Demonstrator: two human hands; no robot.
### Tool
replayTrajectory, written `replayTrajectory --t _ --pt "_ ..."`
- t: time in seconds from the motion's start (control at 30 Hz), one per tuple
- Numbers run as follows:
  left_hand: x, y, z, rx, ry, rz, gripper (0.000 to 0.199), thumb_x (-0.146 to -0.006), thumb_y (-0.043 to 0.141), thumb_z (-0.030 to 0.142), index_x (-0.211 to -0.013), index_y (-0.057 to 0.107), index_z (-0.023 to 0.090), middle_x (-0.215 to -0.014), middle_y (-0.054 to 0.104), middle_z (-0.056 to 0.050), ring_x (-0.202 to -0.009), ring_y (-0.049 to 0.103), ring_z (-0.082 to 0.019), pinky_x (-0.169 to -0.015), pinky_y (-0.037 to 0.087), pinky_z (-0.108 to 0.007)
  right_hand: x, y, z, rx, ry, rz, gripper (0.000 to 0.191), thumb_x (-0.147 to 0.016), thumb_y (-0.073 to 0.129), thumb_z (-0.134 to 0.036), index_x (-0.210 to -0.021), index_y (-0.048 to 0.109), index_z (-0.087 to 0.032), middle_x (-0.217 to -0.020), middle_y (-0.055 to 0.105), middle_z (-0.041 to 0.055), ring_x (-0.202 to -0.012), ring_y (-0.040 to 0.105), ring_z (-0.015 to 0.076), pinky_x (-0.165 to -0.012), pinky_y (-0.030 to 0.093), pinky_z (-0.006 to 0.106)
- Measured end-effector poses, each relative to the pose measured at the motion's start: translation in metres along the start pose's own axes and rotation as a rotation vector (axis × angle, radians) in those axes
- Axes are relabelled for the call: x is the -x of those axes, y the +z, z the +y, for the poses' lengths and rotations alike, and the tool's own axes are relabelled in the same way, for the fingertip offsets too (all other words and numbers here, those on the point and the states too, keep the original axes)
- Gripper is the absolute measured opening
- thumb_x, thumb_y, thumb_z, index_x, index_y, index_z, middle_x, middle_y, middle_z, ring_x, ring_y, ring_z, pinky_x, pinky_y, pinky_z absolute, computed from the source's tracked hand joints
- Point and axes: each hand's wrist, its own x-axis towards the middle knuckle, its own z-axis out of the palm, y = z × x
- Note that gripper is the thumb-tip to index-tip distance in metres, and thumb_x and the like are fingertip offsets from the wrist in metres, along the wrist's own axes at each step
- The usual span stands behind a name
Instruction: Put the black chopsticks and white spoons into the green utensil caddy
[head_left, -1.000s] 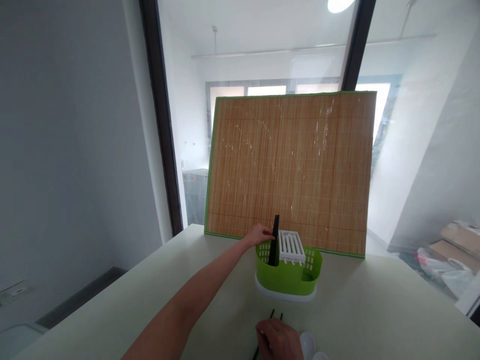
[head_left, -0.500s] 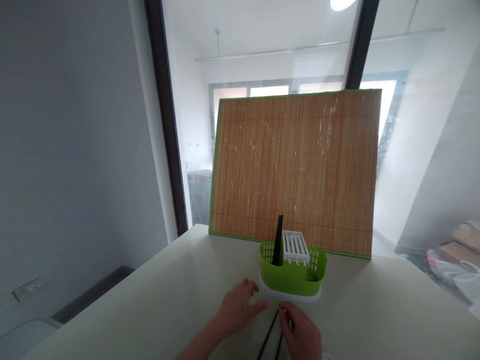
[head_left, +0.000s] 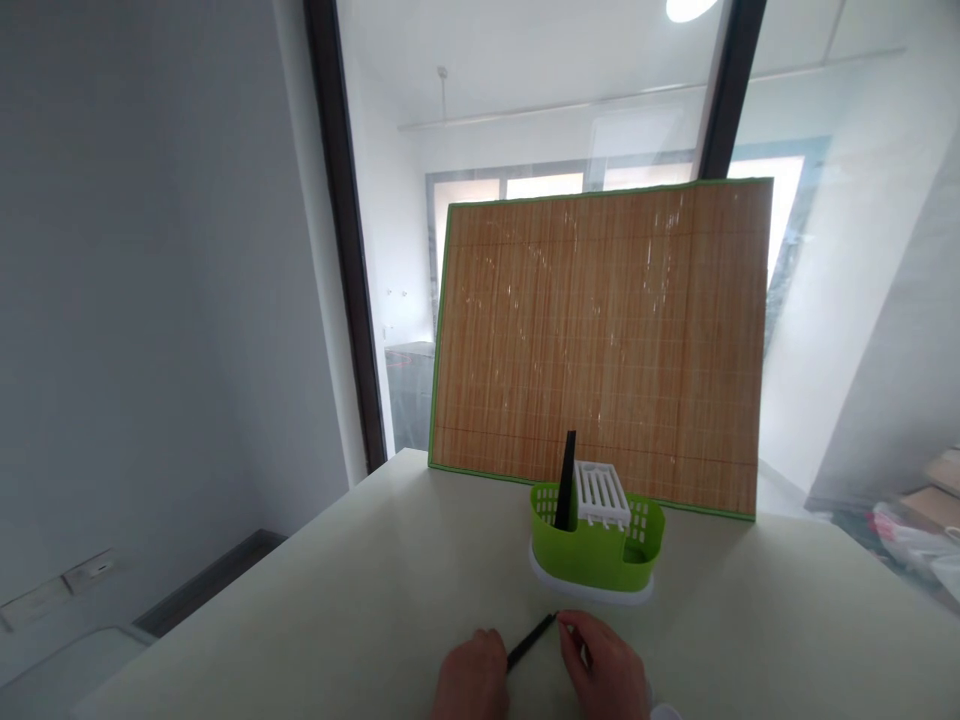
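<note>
My left hand [head_left: 474, 676] is closed around the near part of a pair of thin black chopsticks [head_left: 531, 642] at the front of the table. Held side by side, they slant up to the right. My right hand [head_left: 602, 660] pinches their far ends between thumb and fingers. Just beyond both hands stands a green utensil caddy [head_left: 585, 555] on a white base, with pierced side walls. A white slotted rack [head_left: 602, 492] with small hooks sits across its middle. In its left compartment a long black object [head_left: 566, 482] leans upright; its lower end is hidden.
Behind the caddy a bamboo mat [head_left: 600, 340] with green edging stands against the glass. The pale table [head_left: 375, 580] spreads around my hands. Part of a white round item [head_left: 665, 712] shows by my right wrist. Boxes and plastic bags [head_left: 919, 540] lie beyond the table's right side.
My left hand has come down and back and closed on the chopsticks. Spread in a V before, they now lie together. My right hand keeps its pinch; the view has shifted slightly.
</note>
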Motion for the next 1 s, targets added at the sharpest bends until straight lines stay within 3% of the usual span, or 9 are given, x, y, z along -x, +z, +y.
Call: replayTrajectory --t 0.2,0.3,0.43,0.57,0.7,0.8,1.0 --pt "-0.007 -0.016 -0.021 0.088 0.012 0.165 0.034 -0.072 0.041 0.008 -0.1 0.061 0.011 -0.095 0.067 -0.014 -0.093 0.062 -0.025 -0.079 0.043 -0.032 0.004 0.009 -0.006 0.008 -0.087 -0.183 0.023 -0.09 0.041 -0.029 -0.087 0.062 -0.023 -0.071 0.065 0.0001 -0.063 0.063 0.0157 -0.06 0.045 0.024" --pt "-0.009 -0.031 -0.015 0.231 0.094 0.267 0.021 -0.07 0.043 0.011 -0.08 0.061 0.015 -0.077 0.066 -0.007 -0.077 0.061 -0.02 -0.067 0.041 -0.026 0.007 0.015 -0.012 -0.009 -0.042 -0.334 0.015 -0.082 0.052 -0.027 -0.092 0.063 -0.024 -0.068 0.067 -0.0028 -0.065 0.065 0.0164 -0.062 0.045 0.023" --pt "-0.005 -0.046 0.004 0.531 0.263 0.342 0.016 -0.072 0.043 0.014 -0.072 0.059 0.017 -0.065 0.06 0.001 -0.06 0.053 -0.012 -0.055 0.036 -0.021 0.01 0.02 -0.018 -0.048 0.092 -0.478 0.032 -0.07 0.064 -0.028 -0.102 0.062 -0.028 -0.066 0.069 -0.0064 -0.057 0.065 0.0158 -0.053 0.041 0.021" --pt "-0.003 -0.047 0.019 0.777 0.335 0.373 0.017 -0.074 0.045 0.017 -0.081 0.061 0.017 -0.065 0.057 0.002 -0.058 0.051 -0.011 -0.053 0.039 -0.019 0.008 0.022 -0.019 -0.199 0.181 -0.451 0.018 -0.07 0.061 -0.027 -0.088 0.064 -0.026 -0.061 0.065 -0.0062 -0.048 0.058 0.0123 -0.044 0.033 0.018" --pt "-0.006 -0.043 0.023 0.953 0.329 0.349 0.017 -0.077 0.046 0.02 -0.087 0.059 0.018 -0.062 0.054 0.003 -0.055 0.049 -0.01 -0.047 0.04 -0.017 0.006 0.023 -0.014 -0.382 0.212 -0.415 0.019 -0.076 0.054 -0.035 -0.087 0.062 -0.023 -0.06 0.063 -0.0039 -0.043 0.049 0.01 -0.041 0.03 0.018" --pt "-0.007 -0.041 0.023 0.982 0.362 0.364 0.013 -0.077 0.05 0.02 -0.084 0.061 0.017 -0.064 0.055 0.003 -0.055 0.049 -0.009 -0.05 0.042 -0.017 0.004 0.023 -0.009 -0.295 0.113 -0.372 0.02 -0.084 0.048 -0.038 -0.08 0.059 -0.021 -0.061 0.061 -0.0021 -0.047 0.052 0.0107 -0.045 0.034 0.018" --pt "-0.006 -0.044 0.017 1.203 0.429 0.24 0.019 -0.081 0.055 0.032 -0.086 0.06 0.014 -0.064 0.054 0.002 -0.047 0.051 -0.008 -0.045 0.045 -0.019 0.005 0.017 -0.003 -0.057 -0.051 -0.393 0.018 -0.09 0.041 -0.03 -0.081 0.055 -0.022 -0.075 0.061 0.0006 -0.064 0.06 0.0152 -0.057 0.042 0.021"
